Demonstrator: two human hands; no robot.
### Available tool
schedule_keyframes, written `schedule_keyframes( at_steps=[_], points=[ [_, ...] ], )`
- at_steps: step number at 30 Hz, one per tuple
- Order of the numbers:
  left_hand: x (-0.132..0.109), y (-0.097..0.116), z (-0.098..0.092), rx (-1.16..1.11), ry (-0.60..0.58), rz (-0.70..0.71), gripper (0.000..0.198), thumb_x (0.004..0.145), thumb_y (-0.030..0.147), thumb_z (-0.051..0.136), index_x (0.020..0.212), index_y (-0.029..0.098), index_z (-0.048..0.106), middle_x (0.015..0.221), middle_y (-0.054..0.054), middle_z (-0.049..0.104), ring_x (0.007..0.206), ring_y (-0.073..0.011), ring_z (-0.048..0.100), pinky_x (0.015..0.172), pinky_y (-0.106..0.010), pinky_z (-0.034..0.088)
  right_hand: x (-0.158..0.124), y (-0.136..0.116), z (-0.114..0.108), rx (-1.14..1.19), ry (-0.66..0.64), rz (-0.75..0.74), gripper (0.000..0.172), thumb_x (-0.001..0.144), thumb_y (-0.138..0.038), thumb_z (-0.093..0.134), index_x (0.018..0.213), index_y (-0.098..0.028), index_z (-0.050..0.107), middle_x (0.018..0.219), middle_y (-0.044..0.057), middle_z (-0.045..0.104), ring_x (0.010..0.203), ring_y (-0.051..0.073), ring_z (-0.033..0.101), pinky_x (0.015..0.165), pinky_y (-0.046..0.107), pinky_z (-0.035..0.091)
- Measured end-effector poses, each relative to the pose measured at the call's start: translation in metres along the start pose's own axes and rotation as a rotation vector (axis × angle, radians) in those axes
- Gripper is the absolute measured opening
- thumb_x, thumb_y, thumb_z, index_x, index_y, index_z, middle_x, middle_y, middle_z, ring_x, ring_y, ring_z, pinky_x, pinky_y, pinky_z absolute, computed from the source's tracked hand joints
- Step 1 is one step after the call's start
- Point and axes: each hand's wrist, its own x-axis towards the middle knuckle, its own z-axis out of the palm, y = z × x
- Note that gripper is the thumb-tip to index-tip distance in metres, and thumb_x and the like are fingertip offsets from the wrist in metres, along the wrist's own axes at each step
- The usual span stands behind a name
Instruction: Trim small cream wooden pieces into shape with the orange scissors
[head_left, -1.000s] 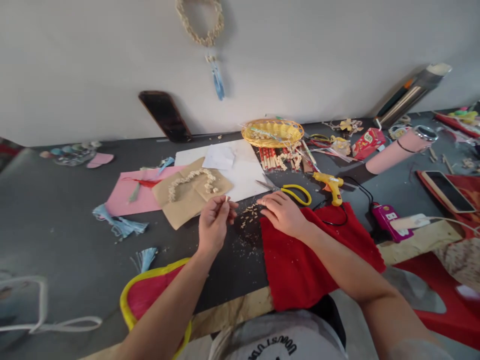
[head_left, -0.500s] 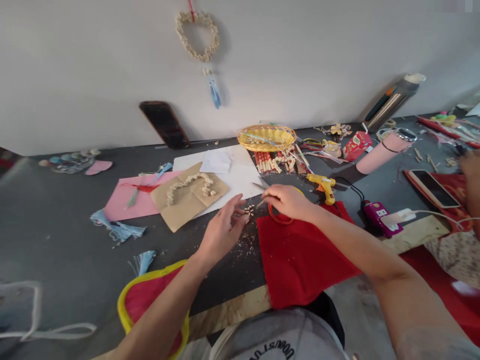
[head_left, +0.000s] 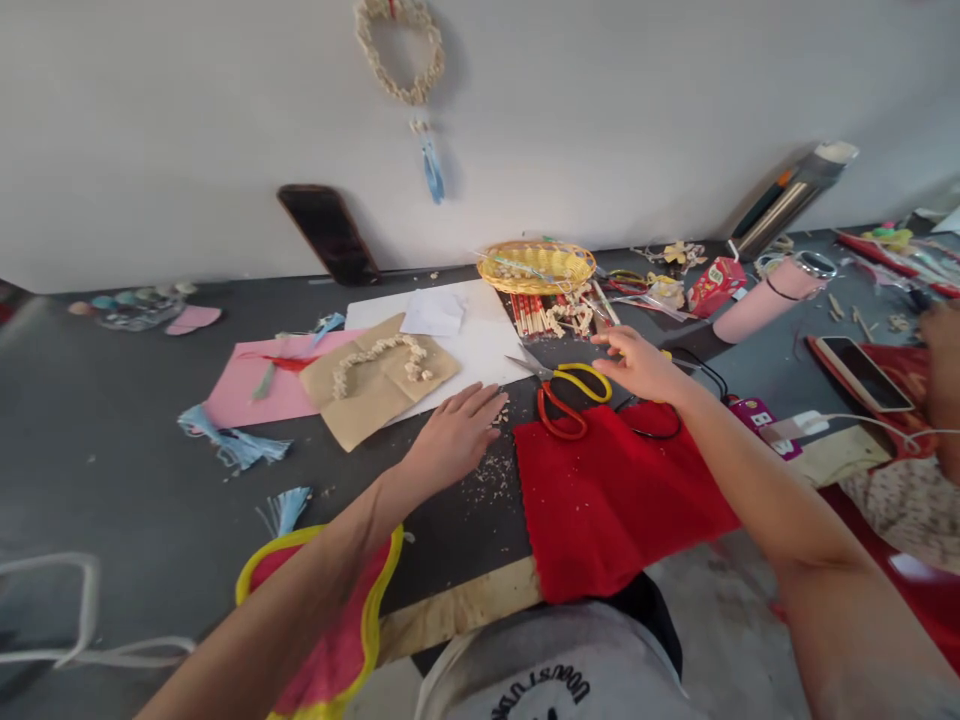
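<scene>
I log this place as a craft workshop or craft room; which of the two, I cannot tell. Evidence, itemised: one long dark table (head_left: 150, 510) along a plain pale wall (head_left: 615, 110); on the wall, one beaded wreath (head_left: 412, 96) and one blue tassel (head_left: 432, 178). Materials: pink paper (head_left: 255, 398), brown paper (head_left: 358, 428), blue thread tassels (head_left: 238, 440), red cloth (head_left: 630, 490), wooden sticks (head_left: 531, 314) near a wicker basket (head_left: 531, 286). Tool: yellow-and-red scissors (head_left: 545, 374). Waste: pale crumbs (head_left: 491, 482) scattered. I count a second person's arm (head_left: 943, 365) at the right edge, hence shared seating. Personal effects: pink flask (head_left: 769, 303), drink carton (head_left: 715, 288).
</scene>
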Motion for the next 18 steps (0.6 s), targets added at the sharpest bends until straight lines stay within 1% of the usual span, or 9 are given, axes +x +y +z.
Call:
schedule_keyframes(
  at_steps=[2, 4, 6, 9, 10, 13, 15, 18],
  points=[
    [0.005, 0.003, 0.005, -0.002, -0.032, 0.008, 0.042, 0.091, 0.023, 0.047, 0.132, 0.02, 0.055, 0.146, -0.012, 0.049, 0.139, -0.0289, 0.039, 0.113, -0.051, 0.032, -0.013, 0.0, 0.0, 0.015, -0.022, -0.032, 0.032, 0.086, -0.033, 0.057, 0.115, -0.021, 0.061, 0.12, 0.011, 0.056, 0.092, 0.02, 0.063, 0.077, 0.037, 0.056],
    [0.007, 0.003, 0.005, -0.041, -0.018, 0.02, 0.037, 0.09, 0.023, 0.049, 0.124, 0.021, 0.061, 0.138, -0.011, 0.058, 0.136, -0.0297, 0.043, 0.113, -0.054, 0.03, -0.022, -0.002, 0.0, 0.036, -0.016, -0.045, 0.03, 0.088, -0.033, 0.055, 0.114, -0.021, 0.062, 0.119, 0.012, 0.057, 0.097, 0.021, 0.063, 0.075, 0.036, 0.056],
    [0.009, 0.0, 0.001, -0.11, 0.039, 0.035, 0.031, 0.089, 0.023, 0.048, 0.113, 0.021, 0.067, 0.126, -0.012, 0.066, 0.129, -0.03, 0.051, 0.11, -0.054, 0.034, -0.027, -0.006, 0.002, 0.025, -0.003, -0.055, 0.027, 0.09, -0.031, 0.053, 0.112, -0.02, 0.063, 0.117, 0.012, 0.06, 0.102, 0.023, 0.062, 0.079, 0.038, 0.055],
    [0.01, -0.007, -0.008, -0.162, 0.128, 0.014, 0.029, 0.089, 0.02, 0.045, 0.107, 0.019, 0.068, 0.118, -0.013, 0.068, 0.115, -0.028, 0.06, 0.101, -0.047, 0.045, -0.027, -0.016, 0.012, -0.048, -0.007, -0.097, 0.023, 0.09, -0.028, 0.054, 0.11, -0.021, 0.063, 0.113, 0.01, 0.062, 0.107, 0.024, 0.06, 0.092, 0.043, 0.051],
    [0.01, -0.008, -0.01, -0.146, 0.131, -0.01, 0.029, 0.088, 0.019, 0.044, 0.105, 0.019, 0.068, 0.114, -0.012, 0.069, 0.109, -0.0274, 0.061, 0.097, -0.046, 0.047, -0.025, -0.02, 0.017, -0.082, -0.013, -0.116, 0.023, 0.09, -0.028, 0.055, 0.11, -0.021, 0.063, 0.112, 0.01, 0.063, 0.108, 0.025, 0.059, 0.096, 0.045, 0.048],
    [0.01, -0.01, -0.011, -0.052, 0.081, -0.066, 0.027, 0.087, 0.015, 0.045, 0.101, 0.019, 0.068, 0.102, -0.012, 0.07, 0.098, -0.0271, 0.062, 0.091, -0.044, 0.048, -0.019, -0.032, 0.036, -0.203, -0.03, -0.134, 0.03, 0.088, -0.028, 0.059, 0.116, -0.019, 0.06, 0.114, 0.012, 0.062, 0.111, 0.028, 0.057, 0.099, 0.048, 0.044],
    [0.011, -0.009, -0.009, -0.003, 0.034, -0.067, 0.025, 0.087, 0.015, 0.046, 0.1, 0.018, 0.067, 0.1, -0.012, 0.069, 0.097, -0.0269, 0.062, 0.089, -0.043, 0.047, -0.015, -0.036, 0.047, -0.266, -0.05, -0.111, 0.037, 0.086, -0.031, 0.062, 0.12, -0.017, 0.058, 0.116, 0.015, 0.06, 0.113, 0.031, 0.055, 0.098, 0.049, 0.044],
    [0.011, -0.005, -0.006, 0.012, -0.01, -0.067, 0.02, 0.087, 0.016, 0.048, 0.095, 0.017, 0.066, 0.097, -0.012, 0.068, 0.095, -0.0264, 0.062, 0.086, -0.041, 0.047, -0.011, -0.038, 0.058, -0.31, -0.08, -0.092, 0.043, 0.086, -0.036, 0.063, 0.121, -0.013, 0.056, 0.116, 0.018, 0.06, 0.113, 0.033, 0.055, 0.096, 0.048, 0.044]
  ],
)
